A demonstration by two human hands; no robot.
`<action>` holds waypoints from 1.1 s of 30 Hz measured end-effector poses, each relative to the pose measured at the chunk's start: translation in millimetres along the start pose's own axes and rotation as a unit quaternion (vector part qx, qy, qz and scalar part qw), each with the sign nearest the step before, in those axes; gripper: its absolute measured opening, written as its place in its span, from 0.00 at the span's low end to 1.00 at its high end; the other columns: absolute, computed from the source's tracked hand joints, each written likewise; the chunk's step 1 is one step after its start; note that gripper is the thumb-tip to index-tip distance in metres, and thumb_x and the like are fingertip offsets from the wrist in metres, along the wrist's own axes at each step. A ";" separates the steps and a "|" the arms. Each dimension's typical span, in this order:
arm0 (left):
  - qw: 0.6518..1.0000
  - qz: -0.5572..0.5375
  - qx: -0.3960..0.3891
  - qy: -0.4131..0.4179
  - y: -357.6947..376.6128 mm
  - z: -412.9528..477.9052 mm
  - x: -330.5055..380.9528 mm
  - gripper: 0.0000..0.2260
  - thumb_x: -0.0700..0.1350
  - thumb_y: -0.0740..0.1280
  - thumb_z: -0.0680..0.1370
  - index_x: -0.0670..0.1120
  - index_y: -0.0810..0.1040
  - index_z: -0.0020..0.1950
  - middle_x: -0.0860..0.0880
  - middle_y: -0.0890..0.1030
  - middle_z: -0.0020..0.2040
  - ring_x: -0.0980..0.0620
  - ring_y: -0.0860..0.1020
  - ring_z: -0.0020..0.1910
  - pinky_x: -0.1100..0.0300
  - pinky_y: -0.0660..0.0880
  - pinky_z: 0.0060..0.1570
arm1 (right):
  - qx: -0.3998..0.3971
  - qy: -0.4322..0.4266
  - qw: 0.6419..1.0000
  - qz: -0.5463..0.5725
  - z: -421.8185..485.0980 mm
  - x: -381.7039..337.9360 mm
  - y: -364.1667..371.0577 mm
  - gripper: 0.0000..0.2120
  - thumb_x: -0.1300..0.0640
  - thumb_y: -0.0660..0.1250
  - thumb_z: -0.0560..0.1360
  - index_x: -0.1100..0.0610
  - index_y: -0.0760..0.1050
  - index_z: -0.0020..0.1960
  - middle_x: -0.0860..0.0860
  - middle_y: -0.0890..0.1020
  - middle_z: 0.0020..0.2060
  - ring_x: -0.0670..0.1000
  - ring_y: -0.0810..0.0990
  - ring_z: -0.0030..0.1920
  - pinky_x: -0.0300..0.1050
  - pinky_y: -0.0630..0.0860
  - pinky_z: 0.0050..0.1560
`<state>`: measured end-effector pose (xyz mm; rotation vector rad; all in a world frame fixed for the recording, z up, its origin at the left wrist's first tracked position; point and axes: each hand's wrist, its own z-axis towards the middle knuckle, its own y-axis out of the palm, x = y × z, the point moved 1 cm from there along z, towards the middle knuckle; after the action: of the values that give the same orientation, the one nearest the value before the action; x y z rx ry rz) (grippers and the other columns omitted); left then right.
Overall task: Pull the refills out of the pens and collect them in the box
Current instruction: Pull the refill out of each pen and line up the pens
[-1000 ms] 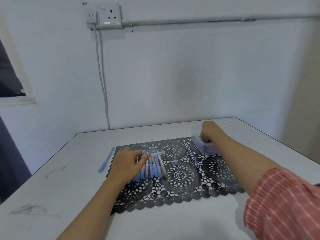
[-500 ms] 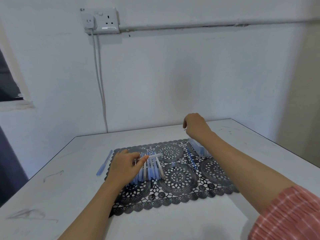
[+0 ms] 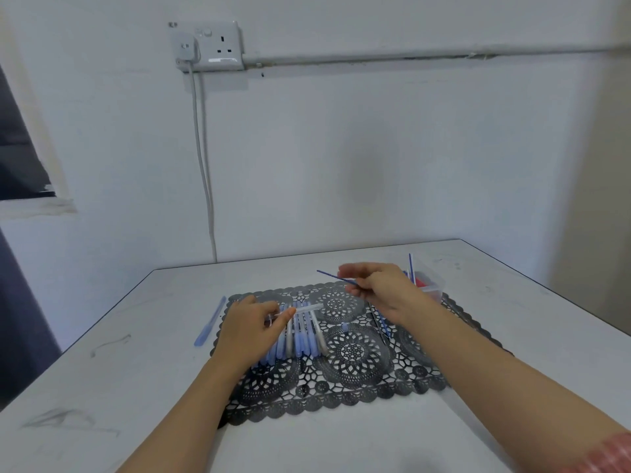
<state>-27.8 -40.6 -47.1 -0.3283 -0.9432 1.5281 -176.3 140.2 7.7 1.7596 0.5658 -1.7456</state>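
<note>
On the black lace mat (image 3: pixel 355 387), my left hand (image 3: pixel 251 324) pinches a clear pen barrel (image 3: pixel 302 309) that lies crosswise over a row of several blue and clear pens (image 3: pixel 300 339). My right hand (image 3: pixel 382 290) hovers above the mat's far middle. It pinches a thin blue refill (image 3: pixel 333 276) that points left. The clear plastic box (image 3: pixel 432 285) stands at the mat's far right corner, just behind my right hand, with a few refills (image 3: pixel 411 266) sticking up out of it.
A light blue pen part (image 3: pixel 210 322) lies on the white table (image 3: pixel 136 387) left of the mat. A small blue cap (image 3: pixel 345 326) and thin loose sticks (image 3: pixel 382 324) lie on the mat near my right wrist. The wall stands just behind the table.
My right hand has come away from the box, risen and moved left to the mat's middle, and a blue refill now shows in its fingers. My left hand has kept its hold on the clear barrel.
</note>
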 end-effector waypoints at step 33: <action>1.000 -0.013 0.021 0.006 1.7 1.0 -1.5 0.24 0.67 0.53 0.73 0.50 0.75 0.32 0.54 0.71 0.29 0.53 0.71 0.37 0.57 0.69 0.37 | 0.020 -0.501 0.565 -0.655 1.8 32.7 -8.7 0.37 0.70 0.78 0.52 0.49 0.78 0.58 0.46 0.83 0.40 0.49 0.80 0.37 0.42 0.72 0.35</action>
<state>-29.4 -42.3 -48.1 -0.2923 -0.9016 1.5185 -181.9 141.9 -25.8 -0.3116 1.3847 -3.1796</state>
